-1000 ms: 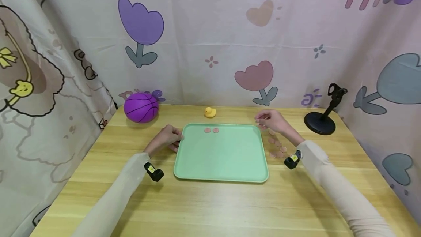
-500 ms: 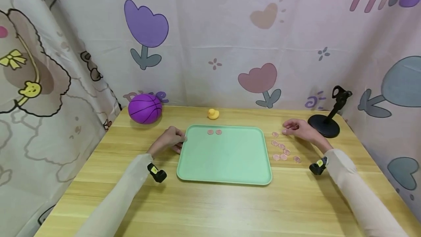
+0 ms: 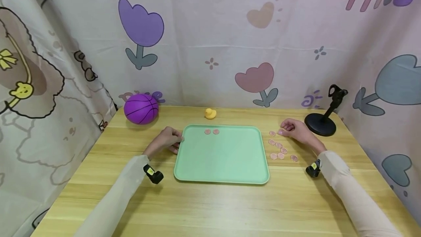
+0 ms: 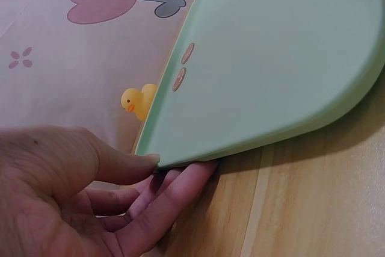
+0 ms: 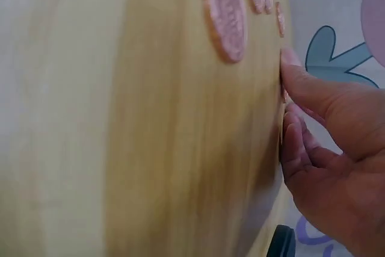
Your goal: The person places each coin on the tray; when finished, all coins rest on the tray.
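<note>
My left hand (image 3: 166,139) grips the left rim of a pale green tray (image 3: 222,156). In the left wrist view the thumb lies on top of the rim and the fingers are underneath. Two pinkish copper coins (image 3: 211,131) lie side by side near the tray's far edge. To the right of the tray, my right hand (image 3: 297,131) is low over the table, thumb and fingertips a little apart. A pink sliver (image 5: 284,95), perhaps a coin edge-on, shows between them. Several loose coins (image 3: 279,145) are scattered on the wood between this hand and the tray.
A yellow rubber duck (image 3: 210,113) stands behind the tray. At the back left is a purple basketball (image 3: 141,109). A black stand (image 3: 320,124) with a round base is just beyond my right hand. A printed curtain (image 3: 197,28) borders the table's back.
From near the tray's far right corner my right hand has moved right, beyond the loose coins, then shifted little. My left hand keeps its hold on the tray, and the two coins there stay put.
</note>
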### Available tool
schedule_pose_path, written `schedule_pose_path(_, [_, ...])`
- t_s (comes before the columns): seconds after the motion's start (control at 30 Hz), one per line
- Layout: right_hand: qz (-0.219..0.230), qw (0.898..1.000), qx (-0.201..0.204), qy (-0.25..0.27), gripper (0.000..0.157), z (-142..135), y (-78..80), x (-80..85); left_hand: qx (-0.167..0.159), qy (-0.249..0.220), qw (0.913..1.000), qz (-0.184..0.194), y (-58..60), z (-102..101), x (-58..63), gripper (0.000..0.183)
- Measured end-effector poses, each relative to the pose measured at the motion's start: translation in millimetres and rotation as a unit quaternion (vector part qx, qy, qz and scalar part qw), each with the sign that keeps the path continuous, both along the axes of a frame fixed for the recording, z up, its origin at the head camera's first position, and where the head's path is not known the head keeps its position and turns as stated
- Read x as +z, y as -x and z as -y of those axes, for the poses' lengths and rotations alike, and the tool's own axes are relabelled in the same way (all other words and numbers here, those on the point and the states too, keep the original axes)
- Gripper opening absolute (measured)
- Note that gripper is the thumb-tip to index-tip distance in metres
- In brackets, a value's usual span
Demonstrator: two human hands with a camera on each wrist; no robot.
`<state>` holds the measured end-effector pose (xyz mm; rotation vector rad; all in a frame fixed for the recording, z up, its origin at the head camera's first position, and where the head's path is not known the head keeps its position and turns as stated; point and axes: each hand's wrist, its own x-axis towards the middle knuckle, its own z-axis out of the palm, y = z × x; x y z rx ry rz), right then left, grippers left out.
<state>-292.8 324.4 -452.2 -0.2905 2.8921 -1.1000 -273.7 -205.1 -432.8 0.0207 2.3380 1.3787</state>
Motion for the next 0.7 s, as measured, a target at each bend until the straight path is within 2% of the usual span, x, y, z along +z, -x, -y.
schedule_pose_path(0.17, [0.0, 0.999, -0.035, -0.011, 0.028, 3, 0.2, 1.7, 0.0, -0.002, 1.0, 0.006, 0.8, -1, -0.6, 0.015])
schedule_pose_path(0.37, [0.005, 0.998, -0.049, -0.033, 0.026, 4, 1.0, 2.4, 0.001, 0.003, 1.0, 0.004, 1.4, -3, -0.6, 0.015])
schedule_pose_path(0.47, [-0.002, 0.998, -0.048, -0.027, 0.022, 6, 1.7, 5.3, 0.001, 0.006, 1.0, 0.002, 1.0, -3, -0.4, 0.015])
schedule_pose_path(0.57, [0.0, 0.999, -0.04, 0.014, 0.017, 12, 1.5, 10.4, 0.002, 0.005, 1.0, 0.002, 0.6, -3, 0.0, 0.015])
schedule_pose_path(0.7, [0.033, 0.994, -0.041, 0.099, 0.016, 28, -2.8, 18.2, 0.003, 0.006, 1.0, 0.002, 0.7, -3, 0.9, 0.015])
